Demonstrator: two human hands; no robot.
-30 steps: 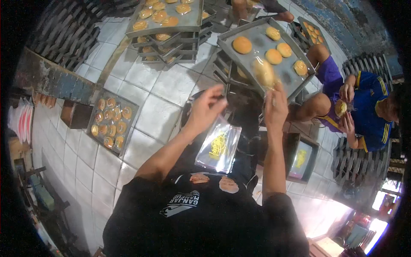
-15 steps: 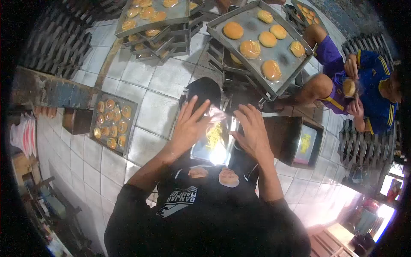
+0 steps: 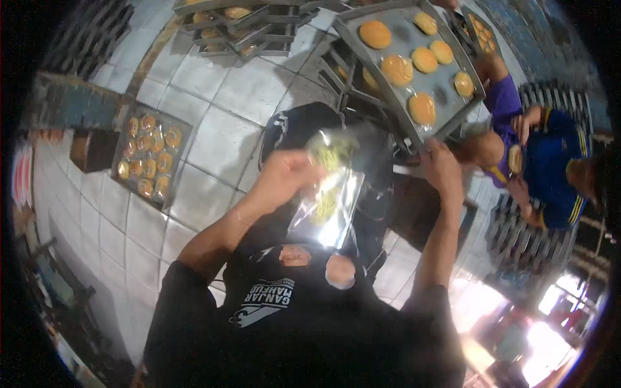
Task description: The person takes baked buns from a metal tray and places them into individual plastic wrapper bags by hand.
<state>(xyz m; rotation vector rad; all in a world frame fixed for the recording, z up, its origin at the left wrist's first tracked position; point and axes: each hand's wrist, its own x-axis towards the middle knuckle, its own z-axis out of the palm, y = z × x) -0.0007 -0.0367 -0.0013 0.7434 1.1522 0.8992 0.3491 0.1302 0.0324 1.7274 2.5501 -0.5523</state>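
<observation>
My left hand is closed on the edge of a clear plastic bag with yellow-green print, blurred by motion. Beneath it, a stack of similar clear bags lies on my lap, shining with glare. My right hand is at the near corner of a metal tray; its fingertips are partly hidden, so its grip is unclear. On that tray sit several round buns, some in clear wrap, the nearest a wrapped bun just above my right hand.
A tray of wrapped buns lies on the tiled floor at left. Stacked trays stand at the top. At right sits a co-worker holding a bun. A brown box is at far left.
My left hand has lifted a bag off the stack. My right hand has moved from the stack out to the tray's corner. The bun that it held earlier lies on the tray.
</observation>
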